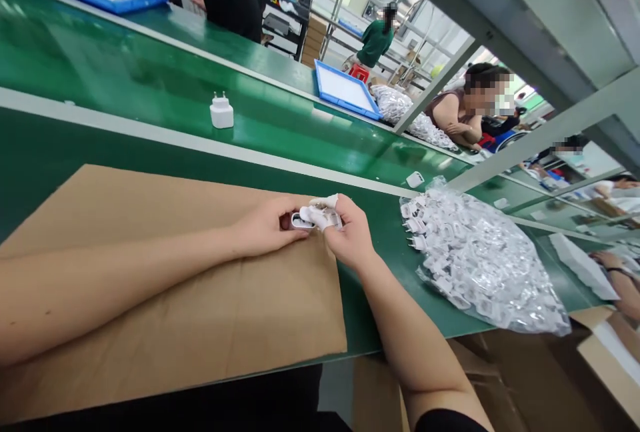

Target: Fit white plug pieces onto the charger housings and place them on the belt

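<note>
While the left hand [265, 231] has its fingers closed on a white casing [303, 224] over cardboard [200, 319] on the green bench [357, 325], the right hand [353, 235] bends its fingers against it, hold unclear; bagged plugs [480, 265] lie rightward, people [377, 42] beyond.

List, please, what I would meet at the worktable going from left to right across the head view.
Blue tray, white two-pin plug adapter, left hand, white casing, right hand, clear plastic bag of white adapters.

1 cardbd sheet [240, 305], 1 nr bag [480, 259]
</note>
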A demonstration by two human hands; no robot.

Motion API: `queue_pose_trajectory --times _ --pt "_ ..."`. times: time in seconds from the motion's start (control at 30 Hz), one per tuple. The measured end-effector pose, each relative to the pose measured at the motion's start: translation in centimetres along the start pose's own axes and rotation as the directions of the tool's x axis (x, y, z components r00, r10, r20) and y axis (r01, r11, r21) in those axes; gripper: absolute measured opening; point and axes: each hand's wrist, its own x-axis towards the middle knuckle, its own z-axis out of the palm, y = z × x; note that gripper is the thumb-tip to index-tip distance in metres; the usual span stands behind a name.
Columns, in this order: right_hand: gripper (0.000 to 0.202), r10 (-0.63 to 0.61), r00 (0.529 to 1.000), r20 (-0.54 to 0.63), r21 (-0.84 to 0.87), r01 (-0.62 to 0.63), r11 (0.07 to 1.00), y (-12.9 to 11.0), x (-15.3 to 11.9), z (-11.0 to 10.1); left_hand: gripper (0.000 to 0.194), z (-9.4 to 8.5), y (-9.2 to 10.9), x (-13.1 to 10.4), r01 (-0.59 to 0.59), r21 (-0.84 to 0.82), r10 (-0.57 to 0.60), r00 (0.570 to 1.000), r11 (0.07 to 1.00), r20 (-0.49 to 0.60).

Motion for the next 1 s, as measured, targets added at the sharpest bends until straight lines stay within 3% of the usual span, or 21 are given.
queue_pose_trajectory --times 0.1,0.3,0.4,0.57,0.73,1.0 --pt "0.026 -0.122 0.991 0.049 -0.229 0.13 0.965 -0.4 -0.5 0.1 0.034 0.1 -0.1 0.1 0.017 -0.015 -0.017 1.0 1.0 0.007" --pt "0.023 -0.16 0.978 0.133 -0.482 0.205 0.852 -1.0 -0.7 0.2 0.028 0.2 -0.1 0.2 0.025 0.001 -0.025 1.0 1.0 0.008" --pt "0.021 -0.149 0.979 0.137 -0.487 0.198 0.851 -1.0 -0.7 0.2 0.03 0.3 -0.2 0.0 0.025 0.04 -0.024 0.999 0.999 -0.025" --pt "0.022 -0.151 0.988 0.036 -0.316 0.154 0.936 -1.0 -0.7 0.4 0.031 0.2 -0.4 -0.2 0.019 0.098 -0.012 0.998 0.995 -0.064" --pt "0.022 -0.157 0.987 0.025 -0.336 0.156 0.929 -1.1 -0.8 0.4 0.031 0.3 -0.6 -0.1 0.021 0.087 -0.016 0.998 0.996 -0.062" --pt "0.021 -0.237 0.963 0.131 -0.611 0.267 0.745 -1.6 -0.8 0.1 0.032 0.2 -0.2 -0.1 0.015 0.063 -0.012 0.999 0.998 -0.038"
